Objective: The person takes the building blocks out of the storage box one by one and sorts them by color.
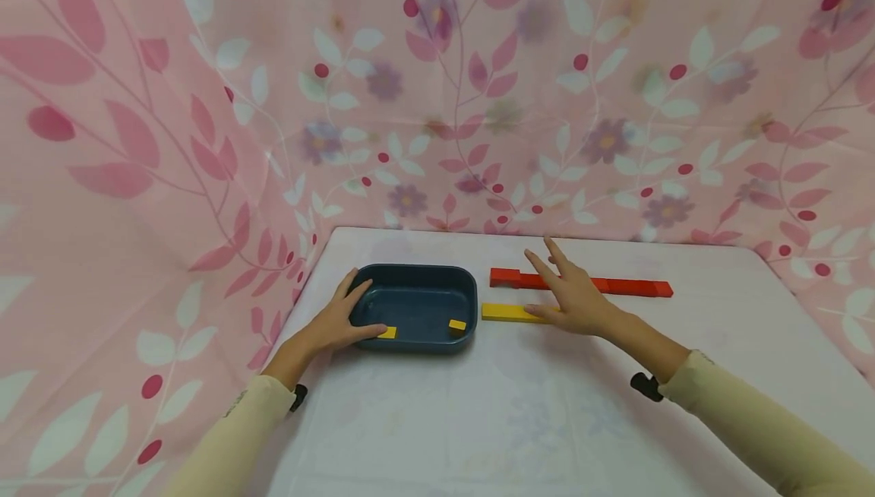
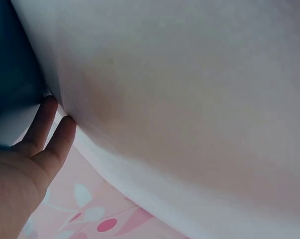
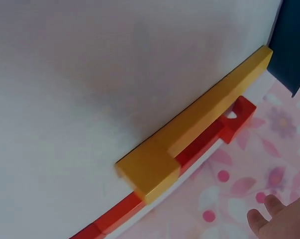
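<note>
My left hand [image 1: 335, 320] rests at the left end of a dark blue rectangular tub [image 1: 417, 346], thumb across its near rim. Two of its fingers [image 2: 60, 142] reach down outside the tub in the left wrist view. Inside the tub are two small yellow blocks, one [image 1: 390, 333] by my thumb and another [image 1: 457, 325] near the right side. Spread fingers mark my right hand [image 1: 577, 301], empty above a long yellow bar [image 1: 504, 313]. A wider block [image 3: 147, 169] forms one end of that bar. Behind lies a long red bar [image 1: 632, 287] with a raised, holed left end.
A white cloth covers the table [image 1: 519, 413]. Pink floral curtains [image 1: 437, 102] hang behind it and along the left side. The red bar lies near the table's far edge, and the yellow bar's left end is close to the tub.
</note>
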Tool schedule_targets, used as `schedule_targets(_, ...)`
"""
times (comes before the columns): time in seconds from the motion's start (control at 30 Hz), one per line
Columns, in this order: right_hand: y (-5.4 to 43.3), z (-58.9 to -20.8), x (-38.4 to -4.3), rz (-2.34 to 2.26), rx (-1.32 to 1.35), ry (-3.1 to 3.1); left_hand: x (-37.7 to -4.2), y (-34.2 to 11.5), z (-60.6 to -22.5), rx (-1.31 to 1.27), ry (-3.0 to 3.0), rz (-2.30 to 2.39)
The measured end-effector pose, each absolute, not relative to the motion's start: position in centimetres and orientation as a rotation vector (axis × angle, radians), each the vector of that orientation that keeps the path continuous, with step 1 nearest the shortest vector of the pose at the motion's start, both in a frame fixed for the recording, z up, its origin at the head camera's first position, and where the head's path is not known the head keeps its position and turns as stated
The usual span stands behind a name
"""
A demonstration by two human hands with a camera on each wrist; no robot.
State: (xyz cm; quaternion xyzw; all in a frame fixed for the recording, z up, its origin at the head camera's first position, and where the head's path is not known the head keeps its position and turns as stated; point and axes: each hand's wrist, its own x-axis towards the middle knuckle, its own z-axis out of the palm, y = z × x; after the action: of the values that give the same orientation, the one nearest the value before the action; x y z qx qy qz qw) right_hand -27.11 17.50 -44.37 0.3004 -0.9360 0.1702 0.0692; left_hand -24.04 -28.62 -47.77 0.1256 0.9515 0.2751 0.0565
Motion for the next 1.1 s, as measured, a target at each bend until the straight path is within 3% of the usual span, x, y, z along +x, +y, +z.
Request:
schedule_targets(0.6,10.3,-43.2,-26.8,0.58,1.073,-2.789,-23.8,-29.0,-47.7,0.384,2.883,0.798)
schedule_targets(1.1,3.9,-44.9,-26.4,0.689,1.219,-2.748,-24.4,-28.7,-47.2,0.413,2.975,0.605)
